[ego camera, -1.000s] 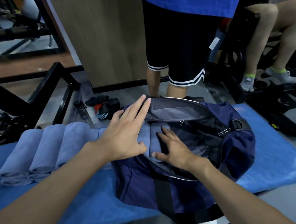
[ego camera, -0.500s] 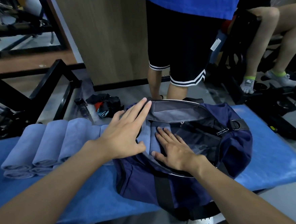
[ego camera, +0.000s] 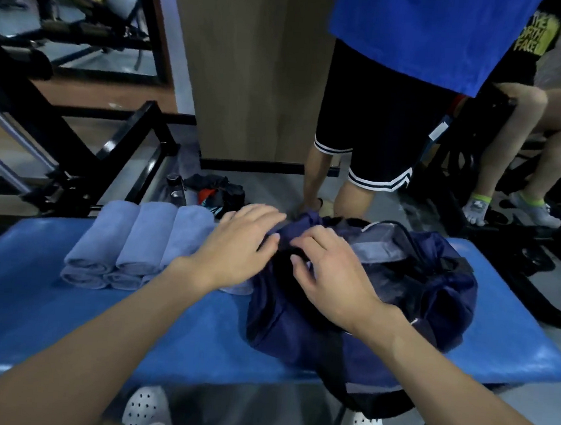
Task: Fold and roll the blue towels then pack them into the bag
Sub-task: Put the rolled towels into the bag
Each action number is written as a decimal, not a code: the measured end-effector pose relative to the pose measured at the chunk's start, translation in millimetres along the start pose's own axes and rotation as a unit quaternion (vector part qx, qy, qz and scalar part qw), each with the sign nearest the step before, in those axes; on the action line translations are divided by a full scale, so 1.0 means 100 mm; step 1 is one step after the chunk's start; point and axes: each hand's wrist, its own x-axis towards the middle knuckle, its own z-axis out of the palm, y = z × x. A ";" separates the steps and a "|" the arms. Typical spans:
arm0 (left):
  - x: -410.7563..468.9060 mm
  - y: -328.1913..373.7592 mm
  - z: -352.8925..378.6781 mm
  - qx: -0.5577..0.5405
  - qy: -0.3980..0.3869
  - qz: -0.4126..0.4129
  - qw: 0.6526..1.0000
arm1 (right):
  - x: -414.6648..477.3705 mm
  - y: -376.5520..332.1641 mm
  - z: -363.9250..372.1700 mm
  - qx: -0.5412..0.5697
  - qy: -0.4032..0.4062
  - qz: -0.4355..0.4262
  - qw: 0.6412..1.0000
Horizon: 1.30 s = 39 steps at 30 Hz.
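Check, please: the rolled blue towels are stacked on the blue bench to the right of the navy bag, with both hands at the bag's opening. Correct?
One side is wrong. In the head view the rolled blue towels are stacked on the blue bench to the left of the navy bag; the left hand and right hand are at its opening.

Rolled pale-blue towels (ego camera: 144, 236) lie stacked in two layers on the counter (ego camera: 66, 313), three side by side on top (of the lower layer only the spiral ends show, facing near). Just right of them the navy bag (ego camera: 380, 335) sits slumped, its top partly open on grey lining.
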 end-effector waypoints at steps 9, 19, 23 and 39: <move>-0.67 -1.20 -0.32 0.079 -0.017 -0.228 0.970 | 0.80 -0.90 0.63 0.123 -0.109 0.120 0.979; -0.87 -1.59 -0.20 0.120 -0.097 -0.209 0.966 | 1.41 -1.10 1.33 0.203 -0.198 0.334 0.899; -0.88 -1.61 -0.20 0.134 -0.084 -0.203 0.966 | 1.43 -1.07 1.42 0.231 -0.186 0.350 0.889; -0.62 -1.26 -0.40 -0.246 0.111 -0.296 0.916 | 1.16 -1.08 1.04 0.443 -0.021 0.331 0.833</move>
